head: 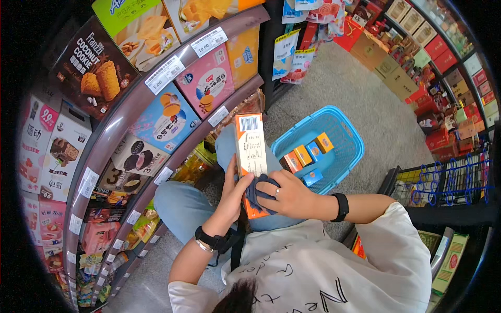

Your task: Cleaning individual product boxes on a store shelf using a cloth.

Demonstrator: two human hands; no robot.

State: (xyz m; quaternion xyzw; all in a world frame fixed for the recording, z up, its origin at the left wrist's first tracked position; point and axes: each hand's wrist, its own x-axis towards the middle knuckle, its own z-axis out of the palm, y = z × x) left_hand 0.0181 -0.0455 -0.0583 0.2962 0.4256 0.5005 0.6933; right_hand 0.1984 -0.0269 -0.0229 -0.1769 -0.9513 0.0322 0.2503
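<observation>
A long orange and white carton [250, 146] stands over my knees, its side panel bearing a barcode and small print. My left hand [231, 191] grips its left edge, thumb laid across the front. In my right hand [287, 193] is a bunched dark grey cloth [260, 191], pressed against the lower part of the carton. The cloth covers some of that panel. Just beyond my right hand, a blue plastic basket [354, 156] sits on the floor with several small orange and blue boxes [303, 155] in it.
Curved-looking shelves [129, 105] of boxed biscuits with price tags rise close on my left. Hanging snack pouches [287, 54] are at the top. Gift boxes [395, 82] line the far right, and a wire rack [442, 182] stands nearer. Speckled floor [336, 78] lies between.
</observation>
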